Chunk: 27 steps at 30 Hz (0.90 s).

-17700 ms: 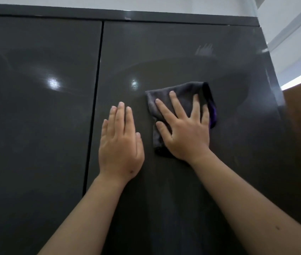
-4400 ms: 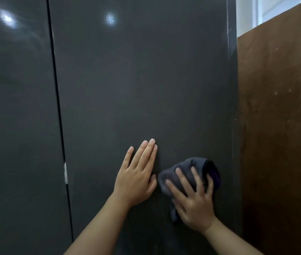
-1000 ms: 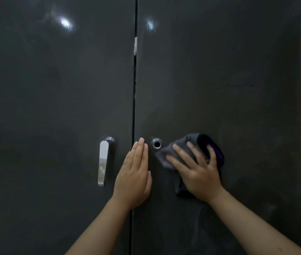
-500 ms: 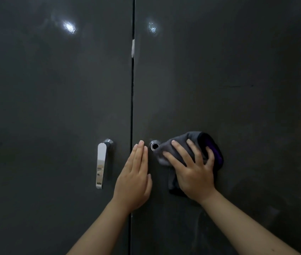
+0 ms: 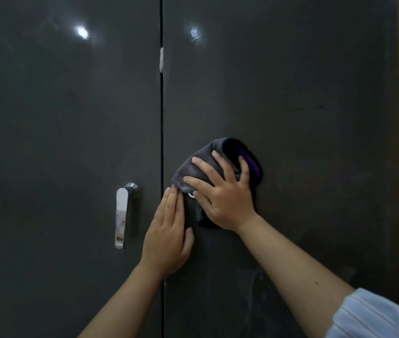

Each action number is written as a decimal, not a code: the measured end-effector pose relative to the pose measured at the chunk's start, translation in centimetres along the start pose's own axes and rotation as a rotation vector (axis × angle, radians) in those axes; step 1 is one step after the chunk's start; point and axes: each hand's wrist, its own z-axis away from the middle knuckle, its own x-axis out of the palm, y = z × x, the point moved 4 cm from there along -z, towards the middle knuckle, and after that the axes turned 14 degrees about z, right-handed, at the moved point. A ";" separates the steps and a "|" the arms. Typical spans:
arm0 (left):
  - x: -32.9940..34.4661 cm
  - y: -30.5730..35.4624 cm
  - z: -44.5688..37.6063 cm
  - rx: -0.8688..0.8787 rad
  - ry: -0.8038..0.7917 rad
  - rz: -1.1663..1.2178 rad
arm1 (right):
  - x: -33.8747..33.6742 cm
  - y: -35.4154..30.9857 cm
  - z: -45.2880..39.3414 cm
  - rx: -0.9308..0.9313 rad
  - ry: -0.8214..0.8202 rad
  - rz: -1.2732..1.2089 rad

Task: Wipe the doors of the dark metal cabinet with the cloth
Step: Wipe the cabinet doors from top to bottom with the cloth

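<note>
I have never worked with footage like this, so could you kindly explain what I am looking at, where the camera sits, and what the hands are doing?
There is no machine here: a person works with two bare hands, and one wide-angle camera worn on the head looks forward and down at them.

In front stands a dark grey metal cabinet with two doors, the left door and the right door, parted by a thin vertical gap. A shiny silver lever handle sits on the left door.

The right hand presses a folded dark grey cloth with a purple edge flat against the right door, fingers spread rather than curled in a grip. A small round metal lock peeks out beneath the cloth.

The left hand lies flat and holds nothing, resting by the gap just beside the cloth.
</note>
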 end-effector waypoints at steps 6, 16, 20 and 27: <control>0.6 1.9 -0.2 0.046 0.065 0.034 | 0.0 2.2 5.0 0.025 0.093 0.150; 3.9 6.7 -1.0 0.290 -0.080 -0.051 | 0.0 7.7 13.2 -0.082 0.042 0.216; 4.3 8.4 -3.0 0.285 -0.106 -0.062 | -0.3 12.4 7.0 0.255 0.007 0.215; 4.8 9.0 -5.1 0.211 -0.067 -0.049 | -0.6 14.8 4.7 0.451 -0.008 0.205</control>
